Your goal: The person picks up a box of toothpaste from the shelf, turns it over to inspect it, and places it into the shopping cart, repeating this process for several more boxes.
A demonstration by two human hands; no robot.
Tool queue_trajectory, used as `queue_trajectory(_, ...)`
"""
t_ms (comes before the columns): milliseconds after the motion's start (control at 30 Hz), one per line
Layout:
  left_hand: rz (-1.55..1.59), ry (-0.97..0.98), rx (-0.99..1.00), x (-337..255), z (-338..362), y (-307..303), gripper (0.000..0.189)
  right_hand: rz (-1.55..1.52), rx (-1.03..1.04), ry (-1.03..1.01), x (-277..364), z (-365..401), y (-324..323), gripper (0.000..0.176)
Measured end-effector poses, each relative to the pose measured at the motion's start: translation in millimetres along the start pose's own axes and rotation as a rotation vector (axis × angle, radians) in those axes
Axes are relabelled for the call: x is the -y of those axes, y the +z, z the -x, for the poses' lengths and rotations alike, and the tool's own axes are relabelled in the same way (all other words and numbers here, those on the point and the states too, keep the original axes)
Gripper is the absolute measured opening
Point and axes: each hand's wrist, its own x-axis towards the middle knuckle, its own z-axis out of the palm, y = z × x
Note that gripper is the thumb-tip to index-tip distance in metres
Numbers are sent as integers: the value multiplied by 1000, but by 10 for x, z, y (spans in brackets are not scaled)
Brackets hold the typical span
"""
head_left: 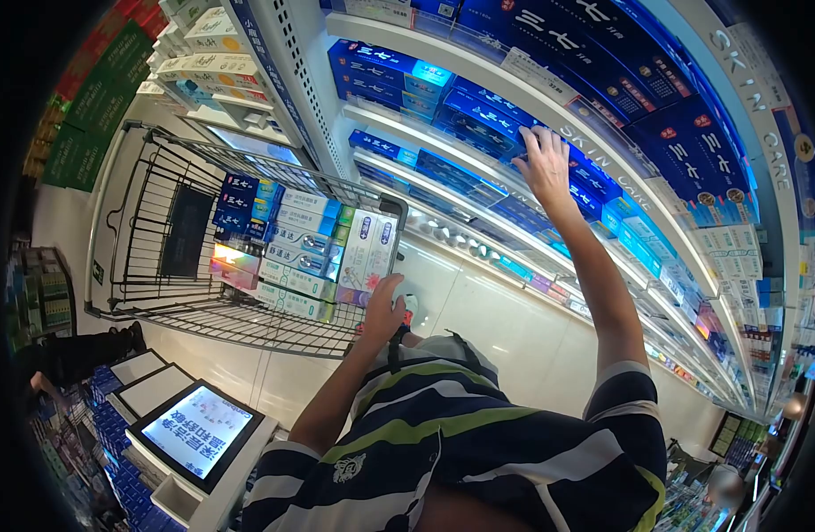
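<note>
My right hand (545,164) reaches up to a lit shelf, its fingers apart and bent over the front of the blue toothpaste boxes (487,111). These long cartons with white lettering lie stacked in rows behind the shelf edge. Low on the other side, my left hand (385,306) hovers by the near end of a wire shopping cart (248,330), thumb and fingers spread with nothing in them. Inside the cart lie several stacked cartons: dark blue boxes (236,204), white and blue boxes (292,254), and a pale flowered box (367,248) closest to my left hand.
More shelves (425,173) of boxed goods run along the right, with raised front strips. A perforated metal upright (292,80) divides the shelving. Behind the cart's lower left, a display screen (197,434) stands among stacked goods. Another person's dark-clothed legs (88,350) show at far left.
</note>
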Motion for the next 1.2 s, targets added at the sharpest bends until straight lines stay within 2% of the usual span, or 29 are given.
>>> queue_trajectory(467,0,0,-35,3,12,37,36,22,28,35,19,-24,23,57)
queue_trajectory(600,21,-40,-26,24,22,44,35,-2,-45,50,-56,79,-94,60)
queue_trajectory(667,30,-47,-19,22,18,54,35,-46,-82,269,-113,223,-162,63)
queue_trajectory(733,26,-49,-29,6,19,43,35,6,-158,282,-140,366,-240,60)
queue_trajectory(800,31,-47,-26,8,16,43,35,-403,-114,586,-202,539,-158,52)
queue_trajectory(833,43,-60,-23,8,15,41,35,-422,-143,574,-236,602,-72,42)
queue_trajectory(867,55,-73,-21,7,8,38,35,-421,-147,580,-235,609,-75,42)
queue_trajectory(933,46,-70,-12,7,2,31,35,-354,82,625,-218,615,-67,35)
queue_trajectory(1067,44,-77,-6,8,4,29,35,-208,137,592,-155,505,-134,32)
queue_trajectory(1200,46,-74,-14,16,13,36,36,-207,161,616,-241,484,-37,32)
